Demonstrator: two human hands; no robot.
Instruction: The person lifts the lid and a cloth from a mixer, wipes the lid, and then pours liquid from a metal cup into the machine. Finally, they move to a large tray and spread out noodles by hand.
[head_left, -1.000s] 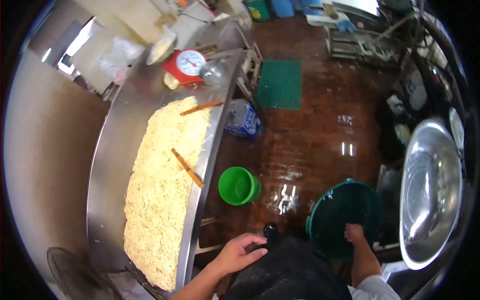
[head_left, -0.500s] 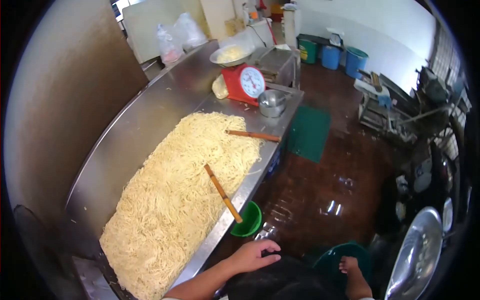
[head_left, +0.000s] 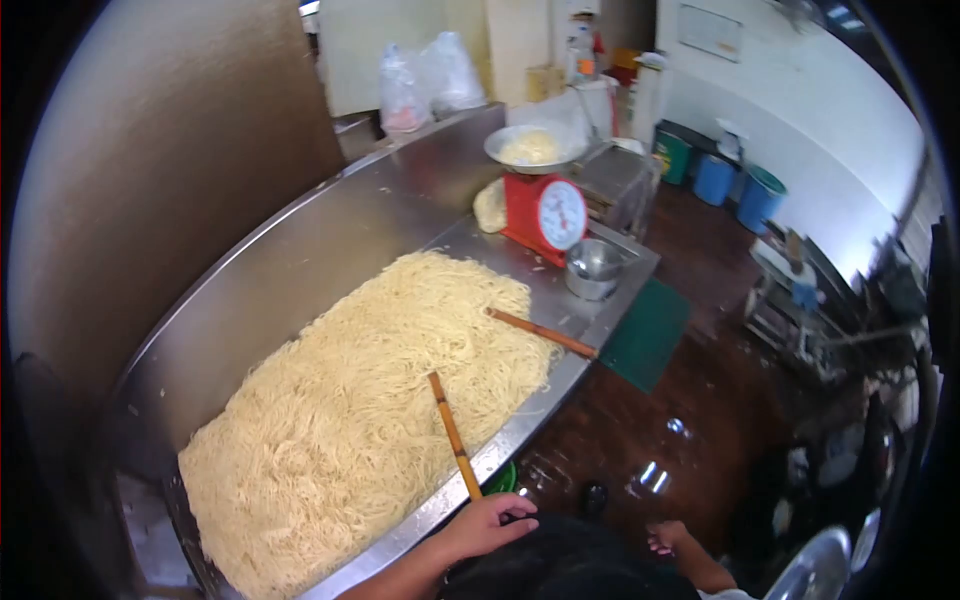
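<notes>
Two bare hands held low: left grip (head_left: 490, 522), fingers loosely spread, rests empty on dark cloth (head_left: 575, 562); right grip (head_left: 668, 540) open. Just beyond the left lies a wooden stick (head_left: 452, 432) on noodles (head_left: 370, 390).

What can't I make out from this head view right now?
Head view:
Left hand: on dark cloth by the table edge; grip unclear.
Right hand: small, at the frame bottom; fingers blurred.
Green bucket: mostly hidden under the table rim.
Scale dial: reading too small.
</notes>
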